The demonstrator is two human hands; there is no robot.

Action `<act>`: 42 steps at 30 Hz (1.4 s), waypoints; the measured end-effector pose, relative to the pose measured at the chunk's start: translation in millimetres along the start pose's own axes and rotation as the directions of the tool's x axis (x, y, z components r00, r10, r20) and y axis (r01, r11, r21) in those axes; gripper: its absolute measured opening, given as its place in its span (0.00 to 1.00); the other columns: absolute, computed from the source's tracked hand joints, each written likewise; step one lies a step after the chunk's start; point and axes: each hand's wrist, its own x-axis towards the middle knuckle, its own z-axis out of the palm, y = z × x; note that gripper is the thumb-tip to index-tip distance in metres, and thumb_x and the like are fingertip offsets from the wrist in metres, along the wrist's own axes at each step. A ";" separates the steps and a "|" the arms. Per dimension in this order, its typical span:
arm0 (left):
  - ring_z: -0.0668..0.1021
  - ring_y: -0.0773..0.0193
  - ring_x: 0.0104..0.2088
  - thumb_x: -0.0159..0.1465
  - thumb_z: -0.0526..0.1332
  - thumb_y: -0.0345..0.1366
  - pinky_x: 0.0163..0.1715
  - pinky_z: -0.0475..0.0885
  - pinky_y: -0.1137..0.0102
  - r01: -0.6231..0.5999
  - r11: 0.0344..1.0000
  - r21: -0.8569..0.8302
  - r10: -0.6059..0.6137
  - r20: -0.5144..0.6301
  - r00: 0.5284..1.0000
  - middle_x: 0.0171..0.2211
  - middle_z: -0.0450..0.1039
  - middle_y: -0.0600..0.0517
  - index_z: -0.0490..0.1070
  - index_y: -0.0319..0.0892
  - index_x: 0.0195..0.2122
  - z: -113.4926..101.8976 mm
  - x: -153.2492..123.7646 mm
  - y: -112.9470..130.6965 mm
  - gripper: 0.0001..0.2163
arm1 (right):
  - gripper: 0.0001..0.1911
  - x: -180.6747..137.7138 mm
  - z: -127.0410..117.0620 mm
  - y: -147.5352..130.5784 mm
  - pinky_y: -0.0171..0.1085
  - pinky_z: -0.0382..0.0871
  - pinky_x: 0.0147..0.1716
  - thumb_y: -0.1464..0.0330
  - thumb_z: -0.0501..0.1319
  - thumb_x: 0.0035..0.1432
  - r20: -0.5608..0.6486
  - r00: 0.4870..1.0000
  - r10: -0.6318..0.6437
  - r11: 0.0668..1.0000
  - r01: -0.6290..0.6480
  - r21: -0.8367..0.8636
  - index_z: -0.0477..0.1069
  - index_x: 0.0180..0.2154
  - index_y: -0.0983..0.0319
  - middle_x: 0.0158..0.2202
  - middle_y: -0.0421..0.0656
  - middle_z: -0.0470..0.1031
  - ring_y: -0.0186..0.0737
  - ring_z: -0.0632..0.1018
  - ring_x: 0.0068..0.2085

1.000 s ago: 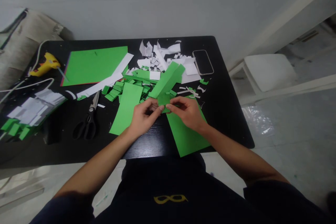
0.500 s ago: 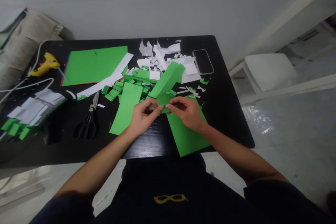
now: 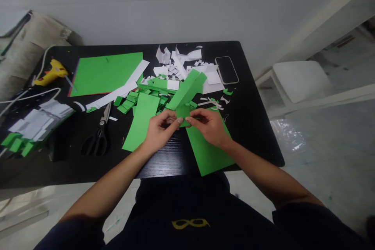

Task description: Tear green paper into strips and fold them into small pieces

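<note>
Between my two hands is a small piece of green paper, held near its lower edge. My left hand pinches its left side with thumb and fingers. On the right side my right hand grips it the same way, the two thumbs almost meeting. Just beyond lie overlapping green paper strips. A long green sheet rests left of my left hand, and another green sheet lies partly under my right hand and wrist. Small folded green pieces are heaped behind.
Black-handled scissors lie on the black table at left. A yellow glue gun sits at the far left, near a stack of white and green pieces. White scraps and a phone are at the back.
</note>
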 end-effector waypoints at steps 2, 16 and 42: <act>0.76 0.69 0.22 0.66 0.72 0.44 0.24 0.73 0.73 0.001 1.000 -0.007 -0.001 -0.011 1.000 0.23 0.74 0.57 0.75 0.43 0.34 -0.4 0.1 0.5 0.12 | 0.15 0.1 0.1 0.0 0.42 0.86 0.37 0.54 0.78 0.54 -0.007 1.000 0.016 0.999 -0.016 0.036 0.82 0.33 0.58 0.33 0.40 0.82 0.39 0.83 0.34; 0.80 0.66 0.23 0.68 0.71 0.45 0.26 0.78 0.71 0.009 1.000 0.008 -0.009 -0.004 1.000 0.24 0.77 0.54 0.77 0.42 0.35 -3.2 0.5 5.7 0.12 | 0.17 -0.4 0.1 -1.5 0.44 0.87 0.37 0.53 0.79 0.51 -0.017 0.998 0.061 0.996 -0.060 0.068 0.81 0.32 0.57 0.33 0.40 0.82 0.41 0.84 0.33; 0.75 0.69 0.26 0.66 0.72 0.39 0.27 0.72 0.73 -0.104 0.972 0.209 0.128 -0.105 0.986 0.28 0.78 0.53 0.82 0.42 0.34 -4.7 1.8 2.1 0.07 | 0.10 2.4 -4.3 0.7 0.38 0.76 0.34 0.60 0.75 0.59 -0.043 0.987 -0.153 0.983 0.147 -0.111 0.79 0.33 0.57 0.32 0.40 0.78 0.38 0.79 0.34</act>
